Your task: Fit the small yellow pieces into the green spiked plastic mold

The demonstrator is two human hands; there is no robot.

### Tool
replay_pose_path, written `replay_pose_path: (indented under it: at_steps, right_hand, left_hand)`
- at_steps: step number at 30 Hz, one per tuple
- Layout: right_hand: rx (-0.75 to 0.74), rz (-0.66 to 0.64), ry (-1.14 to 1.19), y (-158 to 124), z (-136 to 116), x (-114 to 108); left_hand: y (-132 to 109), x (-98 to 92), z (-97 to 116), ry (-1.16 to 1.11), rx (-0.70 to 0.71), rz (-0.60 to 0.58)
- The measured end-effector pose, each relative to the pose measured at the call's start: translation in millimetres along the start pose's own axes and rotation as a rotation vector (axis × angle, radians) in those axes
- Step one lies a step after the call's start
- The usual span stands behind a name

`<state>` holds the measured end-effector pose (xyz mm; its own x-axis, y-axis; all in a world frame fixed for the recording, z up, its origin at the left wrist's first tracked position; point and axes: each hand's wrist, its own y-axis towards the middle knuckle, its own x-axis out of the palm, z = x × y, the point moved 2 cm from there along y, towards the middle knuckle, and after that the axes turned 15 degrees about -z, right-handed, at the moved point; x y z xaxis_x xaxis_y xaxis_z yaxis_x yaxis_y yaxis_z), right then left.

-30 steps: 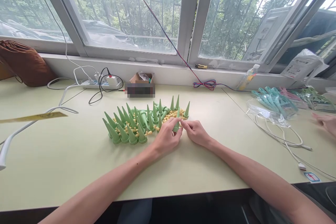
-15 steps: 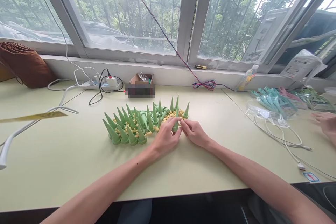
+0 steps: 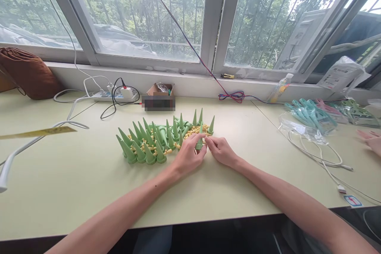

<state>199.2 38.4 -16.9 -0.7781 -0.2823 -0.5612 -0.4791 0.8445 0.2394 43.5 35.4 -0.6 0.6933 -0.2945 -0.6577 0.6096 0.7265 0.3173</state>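
Observation:
Between the thumb and index finger of my left hand [image 3: 190, 153] stands a green watering spike [image 3: 200, 141], point up. My right hand [image 3: 219, 150] is closed in a pinch right beside the spike; its fingertips hide most of what they hold, though a bit of yellow shows there. Left of my hands, several more green spikes [image 3: 150, 154] stand upright in rows, with small yellow valve-like pieces [image 3: 168, 151] among them. A heap of loose yellow pieces [image 3: 195, 130] lies just behind my left hand.
At the back are a power strip [image 3: 102, 95] with cables, a small cardboard box [image 3: 154, 89] and a bottle [image 3: 279, 88]. Bagged teal items [image 3: 312, 115] and a white cable [image 3: 323, 162] lie to the right. Another person's hand [image 3: 373, 141] shows at the right edge.
My hands have barely shifted; the spike between them is turned slightly. The other person's hand at the right edge has moved a little.

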Motion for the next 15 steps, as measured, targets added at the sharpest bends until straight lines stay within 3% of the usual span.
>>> replay_pose_path:
  at_steps: [15]
  right_hand:
    - [-0.016, -0.004, -0.002, -0.3, -1.4, 0.3]
  left_hand:
    - [-0.6, -0.1, 1.5, -0.033, 0.002, -0.008]
